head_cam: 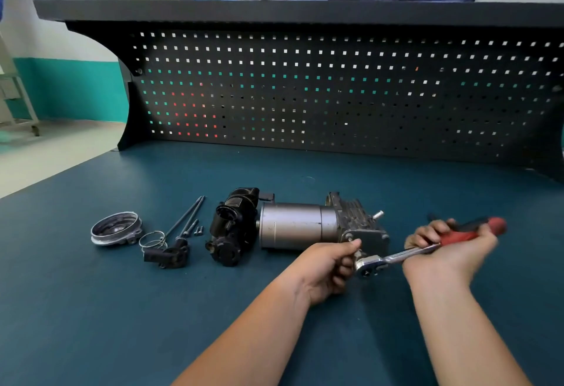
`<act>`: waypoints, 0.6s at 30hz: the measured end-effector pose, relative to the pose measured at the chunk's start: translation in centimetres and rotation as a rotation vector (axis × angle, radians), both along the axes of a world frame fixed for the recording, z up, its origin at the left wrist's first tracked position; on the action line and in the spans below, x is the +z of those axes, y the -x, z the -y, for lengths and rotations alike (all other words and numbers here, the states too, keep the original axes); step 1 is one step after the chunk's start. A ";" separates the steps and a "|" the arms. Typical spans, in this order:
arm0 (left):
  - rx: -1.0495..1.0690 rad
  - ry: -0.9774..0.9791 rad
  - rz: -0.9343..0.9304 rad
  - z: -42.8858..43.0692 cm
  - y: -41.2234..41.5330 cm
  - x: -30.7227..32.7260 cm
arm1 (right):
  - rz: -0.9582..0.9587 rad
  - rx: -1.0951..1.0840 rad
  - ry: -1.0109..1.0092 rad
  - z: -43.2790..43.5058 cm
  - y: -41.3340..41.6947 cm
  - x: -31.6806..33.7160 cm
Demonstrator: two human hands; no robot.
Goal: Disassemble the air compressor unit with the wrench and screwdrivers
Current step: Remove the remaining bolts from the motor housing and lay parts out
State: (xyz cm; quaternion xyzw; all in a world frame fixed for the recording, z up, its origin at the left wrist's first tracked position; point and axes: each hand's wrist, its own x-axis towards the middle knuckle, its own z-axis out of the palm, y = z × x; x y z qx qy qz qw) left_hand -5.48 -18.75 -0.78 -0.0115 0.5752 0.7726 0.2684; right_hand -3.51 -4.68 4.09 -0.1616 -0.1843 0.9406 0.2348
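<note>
While my left hand (328,266) pinches the socket (359,253) against the compressor (297,226) lying on the counter (122,309), my right hand (451,249), grip closed round the ratchet wrench (399,255) handle, should swing short, square strokes.

Left hand (328,266): bare, thumb and fingers (343,269) show, dark lines between fingers, small creases at wrist.
Left arm (244,324): bare skin from wrist down to bottom edge, long, smooth, gets wider lower down.
Right hand (451,253): bare too, bit blurry, fingers look like row of round bumps on top.
Right arm (457,324): bare skin from wrist to bottom edge, smooth, wider near edge.
</note>
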 end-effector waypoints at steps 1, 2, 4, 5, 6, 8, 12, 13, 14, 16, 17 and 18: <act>0.000 0.003 0.008 0.1 -0.1 0.1 | -0.037 -0.025 -0.047 0.4 -0.1 0.2; 0.002 0.011 0.010 0.2 -0.1 0.2 | -0.086 -0.052 -0.110 0.9 -0.2 0.5; 0.010 0.031 -0.008 0.5 -0.2 0.3 | -0.210 -0.089 -0.275 2.0 -0.6 0.9; 0.013 0.049 -0.028 0.6 -0.3 0.3 | -0.273 -0.091 -0.378 2.6 -0.8 1.0; 0.013 0.081 -0.058 0.6 -0.3 0.3 | -0.332 -0.087 -0.489 3.2 -0.9 1.1; 0.007 0.168 -0.125 0.7 -0.3 0.3 | -0.420 -0.060 -0.719 4.2 -1.2 1.3; -0.013 0.160 -0.145 0.8 -0.1 0.1 | -0.538 0.126 -1.040 5.1 -0.9 1.4; -0.012 0.142 -0.137 0.8 0.0 -0.1 | -0.558 0.216 -1.088 5.1 -0.8 1.2; -0.007 0.132 -0.133 0.7 0.0 -0.2 | -0.572 0.310 -1.137 5.2 -0.6 1.0; 0.017 0.125 -0.141 0.6 0.0 -0.2 | -0.601 0.458 -1.250 5.4 -0.2 0.4; 0.029 0.123 -0.147 0.6 -0.1 -0.1 | -0.607 0.497 -1.312 5.5 -0.1 -0.1; 0.034 0.119 -0.154 0.6 -0.1 0.0 | -0.602 0.511 -1.361 5.7 -0.1 -0.4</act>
